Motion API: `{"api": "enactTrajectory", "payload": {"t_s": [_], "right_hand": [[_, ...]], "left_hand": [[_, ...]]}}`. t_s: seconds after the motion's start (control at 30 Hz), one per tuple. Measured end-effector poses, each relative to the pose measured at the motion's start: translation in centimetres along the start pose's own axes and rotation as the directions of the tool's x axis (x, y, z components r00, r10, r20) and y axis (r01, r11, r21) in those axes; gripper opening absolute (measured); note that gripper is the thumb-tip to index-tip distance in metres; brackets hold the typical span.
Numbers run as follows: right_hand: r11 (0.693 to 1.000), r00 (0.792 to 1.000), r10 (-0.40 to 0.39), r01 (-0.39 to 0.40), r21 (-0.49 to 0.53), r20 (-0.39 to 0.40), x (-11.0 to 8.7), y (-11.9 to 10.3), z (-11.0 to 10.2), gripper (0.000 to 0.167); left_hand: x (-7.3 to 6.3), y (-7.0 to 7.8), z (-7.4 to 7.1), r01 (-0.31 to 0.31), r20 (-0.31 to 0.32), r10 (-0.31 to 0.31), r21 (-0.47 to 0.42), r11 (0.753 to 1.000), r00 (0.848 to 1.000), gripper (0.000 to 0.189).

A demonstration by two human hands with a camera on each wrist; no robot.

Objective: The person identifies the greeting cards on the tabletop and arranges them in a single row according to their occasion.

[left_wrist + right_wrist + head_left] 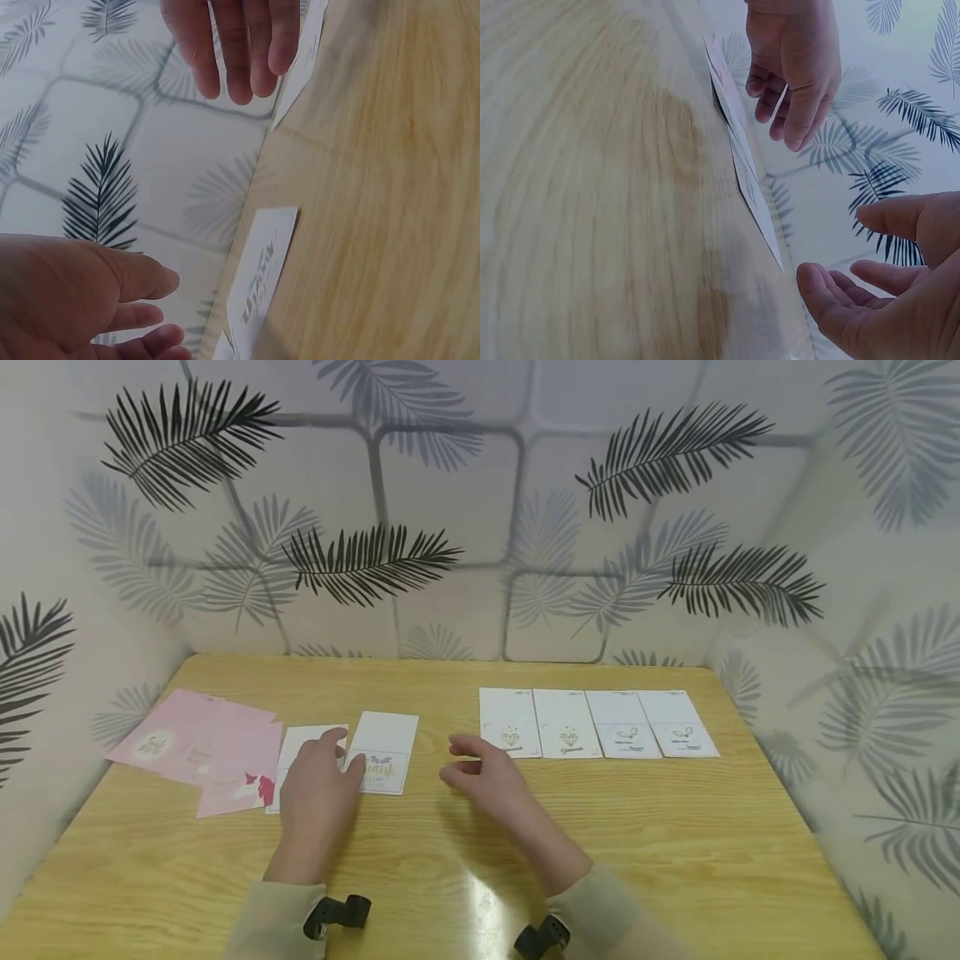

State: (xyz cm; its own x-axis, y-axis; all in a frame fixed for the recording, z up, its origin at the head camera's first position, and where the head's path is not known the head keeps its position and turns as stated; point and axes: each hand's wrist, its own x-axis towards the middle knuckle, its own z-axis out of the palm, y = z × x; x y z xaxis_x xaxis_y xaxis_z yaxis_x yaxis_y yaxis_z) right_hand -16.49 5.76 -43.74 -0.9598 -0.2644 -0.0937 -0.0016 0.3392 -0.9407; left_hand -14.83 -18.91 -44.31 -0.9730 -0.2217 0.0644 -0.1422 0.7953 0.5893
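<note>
My left hand [321, 787] hovers over a white card [288, 747], hiding much of it. Its thumb overlaps the left edge of a white "Thank" card [386, 752] with gold lettering; in the left wrist view this card [262, 270] lies below and beyond the fingers, which are loosely bent around nothing. Between the card groups, my right hand [491, 781] is held above the wood, near a white card with a gold diamond [510, 718]. The right wrist view shows that hand [889, 292] empty, thumb and fingers apart.
Overlapping pink cards [217, 739] lie at the table's left, one with a unicorn [240, 792]. On the right, a second diamond card [567, 722] and two heart cards [622, 724] continue the row. A leaf-patterned wall [450, 510] borders the wooden table [427, 877].
</note>
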Motion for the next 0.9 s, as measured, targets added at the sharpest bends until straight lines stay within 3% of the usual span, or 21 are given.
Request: {"api": "enactTrajectory", "payload": {"t_s": [0.43,0.9], "right_hand": [[0.991,0.998,0.013,-0.021,0.133,0.064,0.2,-0.1,3.0,0.057],[0.978,0.996,0.059,-0.072,0.196,0.072,0.4,-0.3,4.5,0.057]], "left_hand": [[0.3,-2.7,-0.1,-0.001,0.010,0.001,0.021,1.000,1.000,0.053],[0.7,-3.4,0.7,-0.001,0.062,-0.002,0.049,0.999,0.998,0.054]]}}
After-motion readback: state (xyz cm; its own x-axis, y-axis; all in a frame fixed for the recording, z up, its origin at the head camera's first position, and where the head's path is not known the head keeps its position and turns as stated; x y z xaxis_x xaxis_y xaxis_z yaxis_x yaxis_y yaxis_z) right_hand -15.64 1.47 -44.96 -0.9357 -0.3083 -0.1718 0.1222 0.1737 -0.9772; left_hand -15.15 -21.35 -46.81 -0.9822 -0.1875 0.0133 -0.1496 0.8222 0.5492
